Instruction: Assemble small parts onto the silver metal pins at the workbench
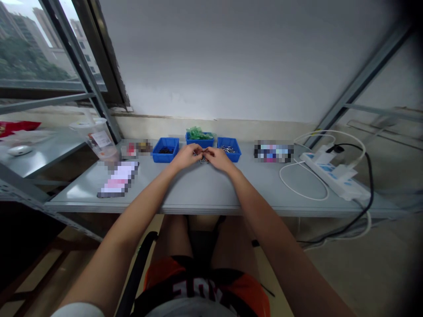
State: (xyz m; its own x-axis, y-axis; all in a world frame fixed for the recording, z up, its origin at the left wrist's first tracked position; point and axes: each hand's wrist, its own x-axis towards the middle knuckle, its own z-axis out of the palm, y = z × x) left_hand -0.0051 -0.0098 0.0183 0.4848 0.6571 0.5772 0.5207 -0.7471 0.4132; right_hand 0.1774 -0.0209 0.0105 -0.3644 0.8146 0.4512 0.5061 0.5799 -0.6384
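Observation:
My left hand [189, 156] and my right hand [217, 157] meet over the desk, fingertips almost touching. The fingers of both are pinched together. Whatever is between them is too small to make out. Several small silvery metal pieces [204, 160] lie on the desk just under the fingertips. Left of the hands stands a blue bin [158, 157] with small dark pieces in it. Behind them, a second blue bin [205, 143] holds green plastic pieces or packets [195, 133]. Beside my right hand, a third blue bin [235, 157] contains thin silvery metal parts [227, 149].
On the left are a phone [118, 179] and a lidded drink cup [101, 140]. To the right lie a blurred-out object [273, 151], a white power strip [343, 182] and looping cables [370, 189]. A wall [224, 66] closes off the desk's [198, 193] back.

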